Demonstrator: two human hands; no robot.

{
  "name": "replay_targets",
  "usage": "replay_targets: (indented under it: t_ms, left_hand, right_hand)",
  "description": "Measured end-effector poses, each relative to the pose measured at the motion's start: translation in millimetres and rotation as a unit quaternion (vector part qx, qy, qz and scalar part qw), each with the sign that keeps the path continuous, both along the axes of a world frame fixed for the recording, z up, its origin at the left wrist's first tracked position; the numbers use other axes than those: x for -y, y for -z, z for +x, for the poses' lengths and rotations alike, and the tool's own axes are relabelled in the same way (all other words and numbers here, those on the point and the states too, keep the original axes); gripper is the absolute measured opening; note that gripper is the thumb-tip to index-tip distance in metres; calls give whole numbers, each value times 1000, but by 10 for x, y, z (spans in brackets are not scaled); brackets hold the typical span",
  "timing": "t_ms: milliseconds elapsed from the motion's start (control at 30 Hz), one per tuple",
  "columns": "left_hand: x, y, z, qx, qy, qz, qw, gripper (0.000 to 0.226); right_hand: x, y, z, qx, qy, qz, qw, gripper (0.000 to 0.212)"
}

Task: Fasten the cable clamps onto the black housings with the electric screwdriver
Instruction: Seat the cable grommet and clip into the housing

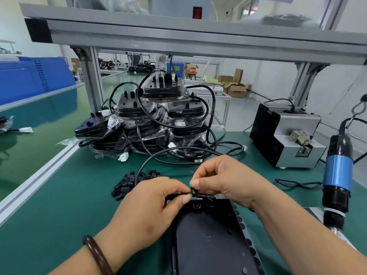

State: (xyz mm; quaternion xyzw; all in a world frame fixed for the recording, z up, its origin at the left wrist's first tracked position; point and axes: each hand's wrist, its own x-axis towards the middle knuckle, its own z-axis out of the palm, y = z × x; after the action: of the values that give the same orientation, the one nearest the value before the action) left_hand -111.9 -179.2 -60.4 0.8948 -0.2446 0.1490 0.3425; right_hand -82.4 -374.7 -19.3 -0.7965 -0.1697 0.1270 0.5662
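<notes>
Both hands pinch at far end of black housing, near table's near edge: left hand on cable, right hand on cable clamp. Electric screwdriver hangs right.

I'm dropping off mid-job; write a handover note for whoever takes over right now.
Left hand pinches the thin black cable at the top edge of the flat black housing on the green mat.
Right hand pinches a small black cable clamp against that cable.
The black electric screwdriver with a blue band hangs at right, untouched.
Done: clamp positioned. Left: seat it, screw it down.
Loose black clamps lie heaped left of the hands; bagged black housings are stacked behind.
</notes>
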Motion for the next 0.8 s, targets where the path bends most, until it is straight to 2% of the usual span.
replay_targets:
  t_ms: [100,233,367,467,633,800]
  left_hand:
    - [12,0,-9,4,-9,2,1000,21]
    - [37,2,-17,10,-20,6,1000,25]
    - [48,19,-20,6,-26,5,1000,23]
    - [58,31,-33,-2,-28,7,1000,15]
    - [71,2,-65,-3,-37,30,999,13]
    - [74,-10,-70,-8,-40,36,999,13]
  right_hand:
    - [4,37,15,-13,16,28,999,12]
    - [15,26,3,1,5,-6,1000,15]
    - [35,15,-12,-7,5,-11,1000,7]
    - [36,28,-6,-40,4,1,999,8]
    - [29,52,28,-141,-2,88,986,14]
    - [18,59,47,-161,2,105,981,21]
